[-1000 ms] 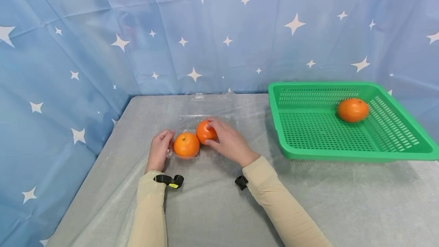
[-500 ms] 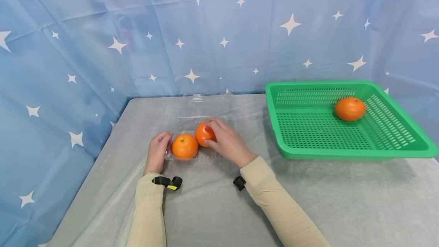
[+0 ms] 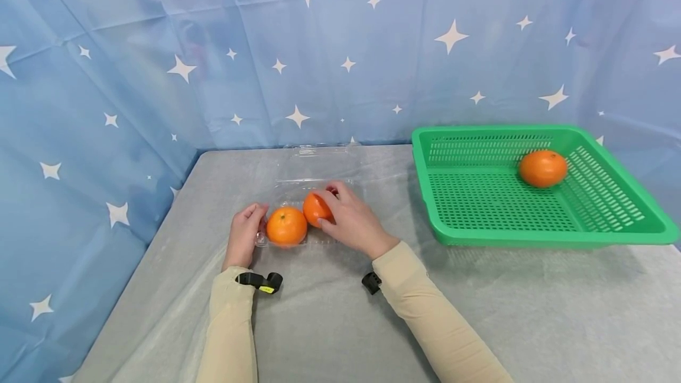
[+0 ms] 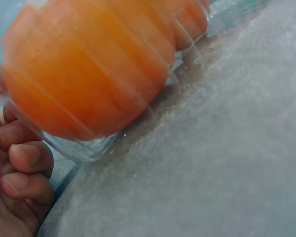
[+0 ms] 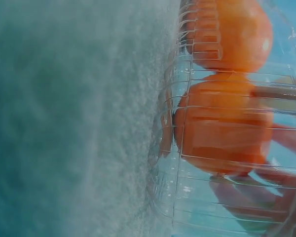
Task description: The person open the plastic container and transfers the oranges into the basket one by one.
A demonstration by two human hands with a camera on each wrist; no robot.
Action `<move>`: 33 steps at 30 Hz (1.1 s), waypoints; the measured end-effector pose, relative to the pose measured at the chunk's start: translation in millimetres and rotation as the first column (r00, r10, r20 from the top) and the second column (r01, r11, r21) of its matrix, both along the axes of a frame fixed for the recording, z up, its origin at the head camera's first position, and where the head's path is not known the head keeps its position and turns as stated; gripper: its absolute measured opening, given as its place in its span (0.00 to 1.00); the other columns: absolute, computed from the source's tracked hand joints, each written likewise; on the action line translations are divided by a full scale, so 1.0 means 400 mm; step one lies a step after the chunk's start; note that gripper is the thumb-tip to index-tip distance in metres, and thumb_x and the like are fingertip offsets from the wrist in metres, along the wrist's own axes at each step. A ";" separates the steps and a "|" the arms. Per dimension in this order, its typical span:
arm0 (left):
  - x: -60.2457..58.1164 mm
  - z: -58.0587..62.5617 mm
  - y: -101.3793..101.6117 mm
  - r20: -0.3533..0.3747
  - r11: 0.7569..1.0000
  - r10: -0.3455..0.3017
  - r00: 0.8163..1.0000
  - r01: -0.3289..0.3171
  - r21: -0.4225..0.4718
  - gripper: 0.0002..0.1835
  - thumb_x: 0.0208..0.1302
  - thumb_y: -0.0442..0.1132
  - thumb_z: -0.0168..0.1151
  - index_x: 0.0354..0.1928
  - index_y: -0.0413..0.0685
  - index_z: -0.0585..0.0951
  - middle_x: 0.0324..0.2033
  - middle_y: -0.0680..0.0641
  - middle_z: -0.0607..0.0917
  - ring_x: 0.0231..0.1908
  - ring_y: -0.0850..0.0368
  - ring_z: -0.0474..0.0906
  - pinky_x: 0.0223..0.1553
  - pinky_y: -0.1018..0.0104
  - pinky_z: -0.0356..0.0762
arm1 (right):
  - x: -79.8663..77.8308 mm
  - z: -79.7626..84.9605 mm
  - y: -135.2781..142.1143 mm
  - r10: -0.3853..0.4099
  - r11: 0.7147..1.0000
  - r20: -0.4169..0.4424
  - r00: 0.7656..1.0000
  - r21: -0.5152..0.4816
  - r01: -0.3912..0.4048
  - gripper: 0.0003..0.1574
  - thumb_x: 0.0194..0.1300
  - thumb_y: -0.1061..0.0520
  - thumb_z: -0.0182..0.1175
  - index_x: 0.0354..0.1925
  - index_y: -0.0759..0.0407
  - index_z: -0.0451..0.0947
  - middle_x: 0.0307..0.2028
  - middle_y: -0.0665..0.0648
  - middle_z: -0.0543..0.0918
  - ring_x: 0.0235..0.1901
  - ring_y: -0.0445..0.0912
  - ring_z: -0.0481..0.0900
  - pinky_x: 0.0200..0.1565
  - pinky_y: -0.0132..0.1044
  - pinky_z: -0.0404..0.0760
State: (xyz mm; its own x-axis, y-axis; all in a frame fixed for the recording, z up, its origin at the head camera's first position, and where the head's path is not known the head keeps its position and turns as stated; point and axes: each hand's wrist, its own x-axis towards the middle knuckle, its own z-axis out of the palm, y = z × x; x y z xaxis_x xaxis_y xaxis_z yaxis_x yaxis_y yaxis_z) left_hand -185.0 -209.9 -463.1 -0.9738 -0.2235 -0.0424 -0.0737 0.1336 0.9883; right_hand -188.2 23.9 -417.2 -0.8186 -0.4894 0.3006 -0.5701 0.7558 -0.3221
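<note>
In the head view a clear plastic clamshell box lies with its lid folded back, away from the person. One orange sits in the left end of its base. The left hand pinches the box's left edge, its fingers curled beside the wall in the left wrist view. Inside the base, touching the first orange, is a second orange. The right hand holds this one from the right, thumb on the near side and fingers over the far side. Through the clear wall, the right wrist view shows both oranges side by side.
A green perforated basket stands to the right with one orange in it. Grey cloth covers the table. A blue curtain with white stars hangs behind and at the left.
The right hand's fingers have shifted a little over the second orange, which has turned slightly in place. The head view has shifted slightly. The left hand keeps its place on the box.
</note>
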 end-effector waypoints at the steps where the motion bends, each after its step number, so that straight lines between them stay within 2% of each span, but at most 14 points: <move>1: 0.001 0.001 0.000 0.003 1.000 0.000 1.000 0.000 0.002 0.20 0.60 0.50 0.55 0.18 0.44 0.66 0.13 0.50 0.67 0.13 0.59 0.62 0.14 0.68 0.59 | 0.000 -0.001 0.000 0.000 1.000 -0.001 1.000 -0.001 0.000 0.34 0.55 0.46 0.60 0.59 0.47 0.63 0.54 0.54 0.62 0.48 0.46 0.67 0.43 0.40 0.73; 9: 0.011 0.024 0.009 0.021 1.000 0.006 1.000 -0.005 -0.017 0.19 0.61 0.46 0.54 0.19 0.42 0.66 0.13 0.50 0.66 0.13 0.59 0.62 0.14 0.66 0.58 | -0.003 0.000 -0.003 -0.014 1.000 0.052 0.999 -0.001 0.014 0.36 0.52 0.47 0.62 0.58 0.44 0.61 0.57 0.49 0.64 0.51 0.44 0.67 0.45 0.41 0.72; 13: 0.007 0.012 0.006 0.001 1.000 0.005 1.000 -0.005 -0.011 0.20 0.60 0.50 0.55 0.18 0.43 0.66 0.14 0.50 0.66 0.14 0.58 0.62 0.15 0.68 0.59 | -0.002 0.002 -0.003 -0.023 1.000 0.081 0.996 -0.003 0.024 0.36 0.51 0.47 0.62 0.58 0.44 0.61 0.57 0.48 0.64 0.50 0.43 0.67 0.44 0.41 0.73; 16: 0.006 0.011 0.007 -0.002 1.000 0.010 1.000 -0.010 -0.021 0.20 0.60 0.49 0.54 0.19 0.43 0.66 0.14 0.50 0.66 0.14 0.58 0.62 0.15 0.67 0.59 | 0.001 0.004 -0.003 -0.028 1.000 0.095 0.995 -0.002 0.029 0.38 0.51 0.47 0.62 0.59 0.45 0.61 0.57 0.50 0.62 0.50 0.44 0.67 0.42 0.42 0.73; 20: 0.005 0.013 0.006 0.012 1.000 0.008 1.000 -0.008 -0.019 0.20 0.61 0.48 0.54 0.18 0.43 0.65 0.14 0.51 0.66 0.14 0.58 0.62 0.15 0.67 0.59 | 0.002 0.004 -0.001 -0.031 0.999 0.090 0.995 0.014 0.030 0.40 0.50 0.46 0.62 0.61 0.45 0.60 0.57 0.52 0.62 0.48 0.45 0.69 0.41 0.42 0.74; 21: 0.000 0.005 0.002 0.012 1.000 0.007 1.000 -0.007 -0.018 0.20 0.61 0.50 0.54 0.18 0.44 0.66 0.14 0.50 0.66 0.15 0.57 0.62 0.15 0.67 0.59 | 0.002 0.004 -0.001 -0.031 0.999 0.087 0.996 0.018 0.029 0.40 0.50 0.45 0.62 0.61 0.45 0.60 0.57 0.52 0.62 0.47 0.45 0.69 0.41 0.42 0.74; 29: -0.002 -0.006 0.000 -0.023 0.999 0.007 1.000 -0.008 -0.032 0.22 0.59 0.53 0.55 0.18 0.44 0.65 0.14 0.50 0.66 0.15 0.57 0.62 0.16 0.67 0.58 | 0.002 0.003 0.001 -0.017 1.000 0.067 0.998 0.006 0.016 0.40 0.48 0.44 0.64 0.59 0.44 0.61 0.54 0.52 0.61 0.45 0.44 0.69 0.38 0.40 0.74; 33: 0.000 -0.007 -0.001 -0.028 0.999 0.005 1.000 -0.006 -0.040 0.23 0.59 0.54 0.54 0.19 0.43 0.66 0.14 0.50 0.65 0.15 0.56 0.62 0.16 0.67 0.58 | 0.001 0.002 -0.001 -0.011 1.000 0.060 0.998 0.006 0.010 0.40 0.47 0.47 0.65 0.58 0.45 0.61 0.55 0.50 0.62 0.46 0.44 0.69 0.39 0.40 0.74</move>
State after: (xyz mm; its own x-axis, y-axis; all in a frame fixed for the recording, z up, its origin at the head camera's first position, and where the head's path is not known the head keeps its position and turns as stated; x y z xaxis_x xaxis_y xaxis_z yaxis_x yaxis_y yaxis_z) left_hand -185.2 -210.2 -466.1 -0.9733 -0.2295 -0.0064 -0.0472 0.1729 0.9838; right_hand -187.9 23.6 -416.4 -0.8404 -0.4822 0.2475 -0.5417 0.7638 -0.3510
